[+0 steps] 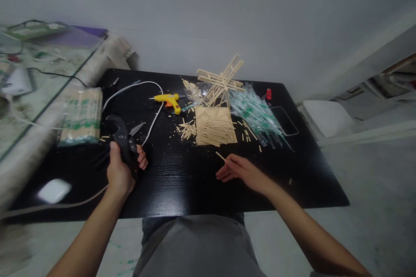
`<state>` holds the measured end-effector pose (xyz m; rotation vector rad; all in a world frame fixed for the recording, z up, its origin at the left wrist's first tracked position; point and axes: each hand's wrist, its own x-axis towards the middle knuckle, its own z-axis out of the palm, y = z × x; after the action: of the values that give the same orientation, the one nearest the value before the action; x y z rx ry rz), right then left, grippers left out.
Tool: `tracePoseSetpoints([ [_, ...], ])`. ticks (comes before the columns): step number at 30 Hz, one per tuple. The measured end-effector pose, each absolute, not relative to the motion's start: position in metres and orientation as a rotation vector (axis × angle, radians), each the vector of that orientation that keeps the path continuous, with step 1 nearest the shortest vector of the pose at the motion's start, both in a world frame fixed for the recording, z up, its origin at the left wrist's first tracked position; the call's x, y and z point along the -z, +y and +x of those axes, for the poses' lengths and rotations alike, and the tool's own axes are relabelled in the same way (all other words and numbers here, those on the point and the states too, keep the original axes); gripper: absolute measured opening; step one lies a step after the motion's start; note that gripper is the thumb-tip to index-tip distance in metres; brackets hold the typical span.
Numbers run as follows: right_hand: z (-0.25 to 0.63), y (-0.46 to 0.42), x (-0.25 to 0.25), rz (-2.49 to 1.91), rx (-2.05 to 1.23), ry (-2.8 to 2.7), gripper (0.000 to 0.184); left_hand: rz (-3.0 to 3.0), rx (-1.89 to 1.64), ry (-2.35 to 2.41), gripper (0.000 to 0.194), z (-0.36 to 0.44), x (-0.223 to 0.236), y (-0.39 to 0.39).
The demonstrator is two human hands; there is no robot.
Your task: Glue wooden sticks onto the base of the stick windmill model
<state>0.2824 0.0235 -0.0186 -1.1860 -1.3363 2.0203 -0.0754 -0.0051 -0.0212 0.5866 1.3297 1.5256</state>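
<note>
My left hand (120, 169) is wrapped around a pair of black-handled scissors (121, 134), their pointed metal blade showing beyond the grip. Between the fingertips of my right hand (238, 169) is a short, thin wooden stick (221, 156), held just in front of the board. Many loose sticks (214, 132) lie across a square wooden board (203, 114) in the middle of the black table. Behind it stands a windmill-like frame (224, 80) of joined sticks, with crossed ladder-shaped blades.
A yellow glue gun (169, 100) with a white cord lies left of the board. Plastic-wrapped sticks (255, 110) and a phone-like black slab (284, 121) are at right. At left sit a stick pack (81, 114) and a white object (54, 191). Cut bits (187, 130) are scattered about.
</note>
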Motion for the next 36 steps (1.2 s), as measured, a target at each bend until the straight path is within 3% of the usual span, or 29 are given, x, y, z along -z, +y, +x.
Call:
tracePoseSetpoints([
  [5,0.278,0.023,0.025,-1.205,-1.448,-1.199,0.043,0.584,-1.516,1.339,0.069,-0.075,0.019,-0.005],
  [11,0.277,0.016,0.025,-1.057,-2.053,-1.131,0.044,0.610,-1.515,1.339,0.069,-0.074,0.018,-0.005],
  [13,0.276,0.013,0.028,-1.063,-2.040,-1.165,0.044,0.614,-1.518,1.336,0.069,-0.074,0.018,-0.005],
  [17,0.276,0.008,0.031,-1.255,-1.297,-1.310,0.040,0.609,-1.521,1.328,0.069,-0.075,0.019,-0.005],
  [19,0.276,0.006,0.027,-1.291,-1.103,-1.301,0.040,0.610,-1.517,1.330,0.070,-0.075,0.019,-0.005],
  [25,0.279,0.009,0.027,-1.139,-1.936,-1.146,0.045,0.634,-1.513,1.341,0.070,-0.075,0.019,-0.004],
  [26,0.281,0.010,0.029,-1.174,-1.846,-1.162,0.044,0.638,-1.515,1.340,0.070,-0.075,0.019,-0.005],
  [31,0.295,0.006,0.031,-1.284,-0.601,-1.579,0.021,0.629,-1.518,1.342,0.069,-0.075,0.020,-0.005],
  [36,0.287,0.002,0.025,-1.055,-0.271,-1.973,0.016,0.646,-1.465,1.346,0.061,-0.073,0.012,-0.003],
])
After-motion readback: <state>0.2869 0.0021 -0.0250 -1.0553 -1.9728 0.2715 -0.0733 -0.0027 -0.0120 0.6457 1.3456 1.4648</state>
